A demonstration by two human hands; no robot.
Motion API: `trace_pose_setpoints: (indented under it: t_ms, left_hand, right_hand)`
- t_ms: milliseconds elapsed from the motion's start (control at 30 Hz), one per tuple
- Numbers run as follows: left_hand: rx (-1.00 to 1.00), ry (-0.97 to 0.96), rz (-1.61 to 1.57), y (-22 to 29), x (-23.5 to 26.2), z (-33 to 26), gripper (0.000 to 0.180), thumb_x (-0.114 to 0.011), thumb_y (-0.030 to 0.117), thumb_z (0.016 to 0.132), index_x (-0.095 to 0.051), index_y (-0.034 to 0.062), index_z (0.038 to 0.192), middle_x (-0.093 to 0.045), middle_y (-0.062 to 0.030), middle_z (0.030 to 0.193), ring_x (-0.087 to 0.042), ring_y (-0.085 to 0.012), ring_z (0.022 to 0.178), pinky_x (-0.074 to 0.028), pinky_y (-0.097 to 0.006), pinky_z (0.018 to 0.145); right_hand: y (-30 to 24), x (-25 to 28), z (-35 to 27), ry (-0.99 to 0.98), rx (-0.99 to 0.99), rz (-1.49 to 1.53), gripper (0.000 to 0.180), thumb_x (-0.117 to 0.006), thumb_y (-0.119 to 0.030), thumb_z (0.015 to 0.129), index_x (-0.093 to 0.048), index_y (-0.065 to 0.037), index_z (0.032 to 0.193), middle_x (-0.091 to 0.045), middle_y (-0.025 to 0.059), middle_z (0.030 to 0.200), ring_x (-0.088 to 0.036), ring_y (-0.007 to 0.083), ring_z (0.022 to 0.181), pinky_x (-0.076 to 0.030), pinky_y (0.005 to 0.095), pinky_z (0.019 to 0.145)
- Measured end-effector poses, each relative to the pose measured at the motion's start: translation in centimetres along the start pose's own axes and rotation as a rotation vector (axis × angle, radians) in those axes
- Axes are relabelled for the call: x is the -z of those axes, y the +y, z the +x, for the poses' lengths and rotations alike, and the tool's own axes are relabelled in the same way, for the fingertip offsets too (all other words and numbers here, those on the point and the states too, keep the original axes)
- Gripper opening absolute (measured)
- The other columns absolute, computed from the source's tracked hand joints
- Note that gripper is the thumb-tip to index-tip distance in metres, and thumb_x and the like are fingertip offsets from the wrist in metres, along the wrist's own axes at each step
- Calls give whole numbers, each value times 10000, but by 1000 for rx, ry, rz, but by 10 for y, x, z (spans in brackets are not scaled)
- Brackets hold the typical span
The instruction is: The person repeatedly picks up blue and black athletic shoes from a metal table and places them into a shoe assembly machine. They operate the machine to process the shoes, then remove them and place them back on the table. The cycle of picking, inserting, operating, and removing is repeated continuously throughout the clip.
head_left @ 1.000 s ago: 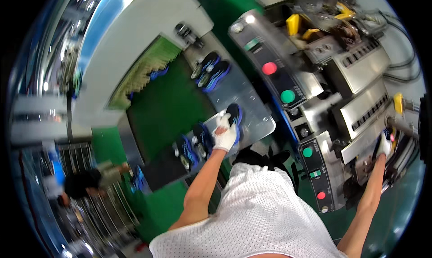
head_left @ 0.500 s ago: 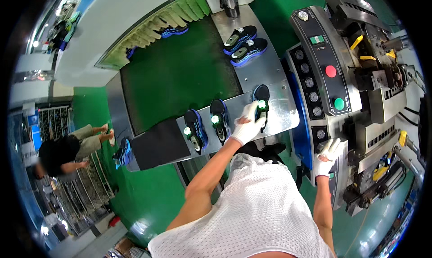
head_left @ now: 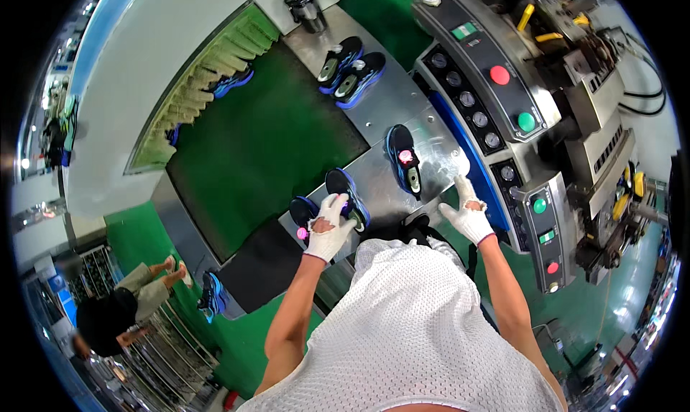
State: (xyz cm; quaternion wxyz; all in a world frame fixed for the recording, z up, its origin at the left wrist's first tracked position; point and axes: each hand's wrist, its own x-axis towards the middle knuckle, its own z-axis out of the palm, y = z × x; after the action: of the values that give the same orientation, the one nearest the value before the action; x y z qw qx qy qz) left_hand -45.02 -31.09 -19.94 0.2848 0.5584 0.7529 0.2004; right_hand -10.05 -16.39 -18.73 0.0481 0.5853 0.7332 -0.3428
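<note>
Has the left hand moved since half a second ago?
Yes: the left hand has gone leftward along the metal table, from the right near shoe to the middle near shoe.

left hand [head_left: 329,232] gloved, back up, thumb apart from fingers. right hand [head_left: 468,216] gloved, fingers forward, thumb out left. left forearm [head_left: 293,297] angles right, right forearm [head_left: 506,282] leans left.

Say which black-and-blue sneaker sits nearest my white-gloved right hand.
The black-and-blue sneaker, rightmost of the three nearest your body; the middle sneaker is partly under your white-gloved left hand, the third farther left.
</note>
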Motion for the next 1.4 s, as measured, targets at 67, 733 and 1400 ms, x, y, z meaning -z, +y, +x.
trace_pose_setpoints:
  t_ms: [67,733,1400]
  left_hand:
    - [-48,-39,-46,-12,-11,13,387,-734,154,886,-651,116,1262,-618,-154,1296,-660,-362,1097,-532,-452,927]
    - [-24,-274,253,1,-8,51,404,-713,202,874,-665,69,1252,-645,-151,1152,-648,-306,1058,-522,-412,956]
    - [-103,-49,-107,51,-72,90,574,-762,203,861,-570,94,1391,-640,-159,1232,-659,-330,1082,-524,-449,947]
  right_hand:
    - [8,1,-10,-18,-25,70,855,-746,-366,887,-367,-16,1569,-373,208,1628,-335,343,1525,-293,407,1224]
    - [229,-150,-231,43,-754,365,735,-724,-444,888,-545,-17,1458,-578,234,1458,-548,366,1362,-402,432,1159]
    - [195,-85,-176,186,-553,421,716,-707,-422,908,-524,-15,1468,-589,247,1437,-545,383,1359,-409,432,1146]
